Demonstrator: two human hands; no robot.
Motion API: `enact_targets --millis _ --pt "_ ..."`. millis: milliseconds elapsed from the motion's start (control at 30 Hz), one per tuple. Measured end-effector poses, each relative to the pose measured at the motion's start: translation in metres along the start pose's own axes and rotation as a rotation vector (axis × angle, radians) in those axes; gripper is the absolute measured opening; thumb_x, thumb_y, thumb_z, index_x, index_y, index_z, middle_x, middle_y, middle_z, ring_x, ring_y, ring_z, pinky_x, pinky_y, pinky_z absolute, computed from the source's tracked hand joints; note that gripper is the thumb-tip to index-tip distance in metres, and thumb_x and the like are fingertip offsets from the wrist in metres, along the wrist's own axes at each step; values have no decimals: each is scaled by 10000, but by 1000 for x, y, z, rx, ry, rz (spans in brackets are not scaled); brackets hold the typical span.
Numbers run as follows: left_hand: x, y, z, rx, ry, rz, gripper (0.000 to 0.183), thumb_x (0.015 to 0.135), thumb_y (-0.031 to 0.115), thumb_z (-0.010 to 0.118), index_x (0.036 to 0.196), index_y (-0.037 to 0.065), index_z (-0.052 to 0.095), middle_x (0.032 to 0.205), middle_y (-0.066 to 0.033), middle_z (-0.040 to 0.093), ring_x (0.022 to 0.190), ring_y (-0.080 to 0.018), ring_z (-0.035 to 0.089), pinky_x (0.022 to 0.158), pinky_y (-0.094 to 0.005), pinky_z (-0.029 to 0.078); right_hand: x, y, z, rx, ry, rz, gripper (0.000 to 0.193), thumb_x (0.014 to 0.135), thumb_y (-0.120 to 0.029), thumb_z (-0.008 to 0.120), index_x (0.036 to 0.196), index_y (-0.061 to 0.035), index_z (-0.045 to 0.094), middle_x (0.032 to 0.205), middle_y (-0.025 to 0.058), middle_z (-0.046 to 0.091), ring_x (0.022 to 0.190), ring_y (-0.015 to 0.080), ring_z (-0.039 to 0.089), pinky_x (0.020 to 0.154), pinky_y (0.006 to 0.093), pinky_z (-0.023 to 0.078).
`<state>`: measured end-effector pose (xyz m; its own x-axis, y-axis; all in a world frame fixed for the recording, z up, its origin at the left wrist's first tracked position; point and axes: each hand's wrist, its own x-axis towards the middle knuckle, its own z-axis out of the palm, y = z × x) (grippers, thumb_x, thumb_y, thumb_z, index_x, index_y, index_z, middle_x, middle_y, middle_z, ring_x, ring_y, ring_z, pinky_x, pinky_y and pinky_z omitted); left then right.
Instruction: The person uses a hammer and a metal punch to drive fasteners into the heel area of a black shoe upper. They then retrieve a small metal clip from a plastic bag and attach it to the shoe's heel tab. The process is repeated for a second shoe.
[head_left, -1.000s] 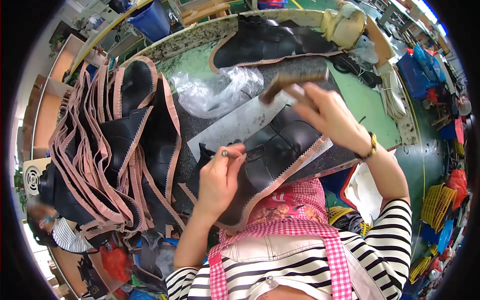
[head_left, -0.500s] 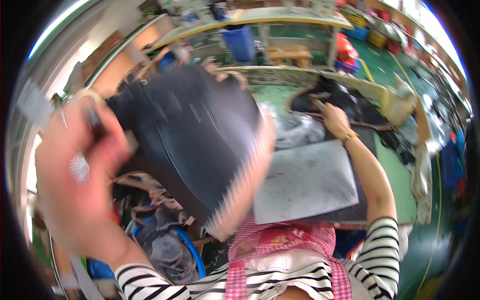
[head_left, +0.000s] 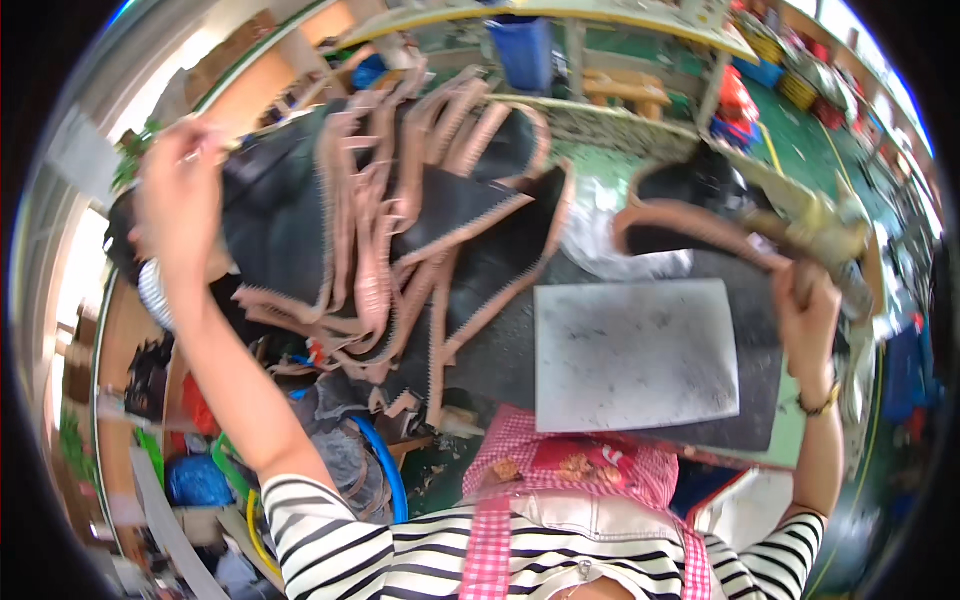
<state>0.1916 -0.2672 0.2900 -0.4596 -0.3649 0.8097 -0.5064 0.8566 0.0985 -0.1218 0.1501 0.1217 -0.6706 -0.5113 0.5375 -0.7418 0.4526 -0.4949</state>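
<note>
My left hand [head_left: 185, 165] is raised at the far left, beside a heap of black leather pieces [head_left: 275, 215] with tan zigzag-cut edging strips. Blur smears its fingers, so whether they pinch anything is unclear. At the right, my right hand [head_left: 808, 315] is closed round the handle of a blurred, brownish hammer-like tool [head_left: 790, 238]. Just left of that tool lies another black piece with a tan edge [head_left: 690, 215]. A pale grey rectangular slab [head_left: 637, 355] rests on a dark board in front of me.
Crumpled clear plastic [head_left: 610, 240] sits between the heap and the single piece. Below left, a blue-rimmed container [head_left: 385, 465] holds dark scraps. Across the green floor stand a blue bin [head_left: 520, 55], a wooden stool [head_left: 625, 88] and a long bench [head_left: 450, 35].
The large dark piece that swung before me at left is no longer lifted there; the heap shows instead. My left hand has risen. My right hand has drawn back toward the right with its tool.
</note>
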Motion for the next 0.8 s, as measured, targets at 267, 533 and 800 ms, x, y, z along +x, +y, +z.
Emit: enact_targets --millis 267,533,800 --pt "-170 207 132 -1414 -817 -307 63 971 29 539 1016 -10 520 945 -137 639 819 -179 688 712 -262 570 -144 -64 59 179 -690 -215 498 828 -171 617 1207 118 470 1067 234 646 707 285 702 507 370 537" --pt "-210 252 147 -1505 -1154 -346 73 914 40 640 933 20 573 765 -58 651 733 -111 677 648 -246 541 -145 -29 -11 242 -554 231 324 883 -186 636 1183 -65 651 878 199 616 716 361 621 651 424 488" --pt "-244 281 204 -1180 -1110 -54 81 895 58 669 915 13 605 718 -58 677 674 -98 667 623 -247 524 -158 -7 -9 131 -615 325 282 917 -178 582 1160 -40 626 739 209 597 660 385 609 599 444 491"
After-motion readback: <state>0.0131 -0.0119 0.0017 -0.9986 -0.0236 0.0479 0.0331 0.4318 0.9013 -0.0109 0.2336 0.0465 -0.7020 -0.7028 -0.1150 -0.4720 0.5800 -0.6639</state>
